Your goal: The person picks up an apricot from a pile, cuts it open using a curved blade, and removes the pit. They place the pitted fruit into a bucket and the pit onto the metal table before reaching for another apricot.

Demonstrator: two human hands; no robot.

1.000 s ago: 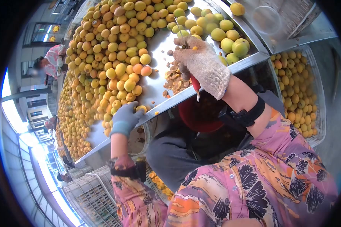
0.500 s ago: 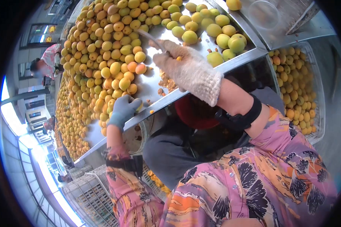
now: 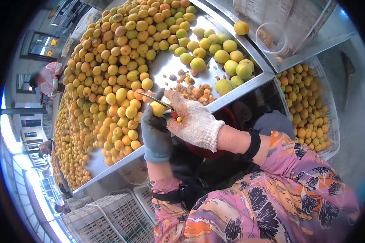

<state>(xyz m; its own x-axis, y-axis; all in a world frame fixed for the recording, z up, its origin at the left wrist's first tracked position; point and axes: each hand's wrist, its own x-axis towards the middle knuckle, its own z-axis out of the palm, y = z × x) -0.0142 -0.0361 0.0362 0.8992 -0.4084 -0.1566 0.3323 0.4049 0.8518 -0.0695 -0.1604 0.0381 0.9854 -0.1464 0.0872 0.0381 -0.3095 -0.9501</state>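
Note:
My left hand (image 3: pixel 156 137), in a grey glove, is closed around a yellow apricot (image 3: pixel 158 108) above the metal table's front edge. Right beside it, my right hand (image 3: pixel 192 121) wears a stained white knit glove and grips a knife (image 3: pixel 153 98) with a thin curved blade. The blade lies across the apricot; whether it cuts in, I cannot make out. A bit of red and a small yellow knob show at the knife's handle. Brown apricot stones (image 3: pixel 196 92) lie in a pile just beyond my hands. A large heap of apricots (image 3: pixel 121 95) covers the table's left side.
Greener apricots (image 3: pixel 223 56) sit at the table's right corner. A metal rim (image 3: pixel 239 87) edges the table. A crate of apricots (image 3: pixel 308 105) stands at the right, near a clear plastic cup (image 3: pixel 271 38). White crates (image 3: pixel 105 216) stand lower left. Another person (image 3: pixel 50 79) is far left.
My left hand has moved from the heap's edge rightward to my right hand, bringing an apricot. My right hand has come down and nearer, uncovering the stone pile.

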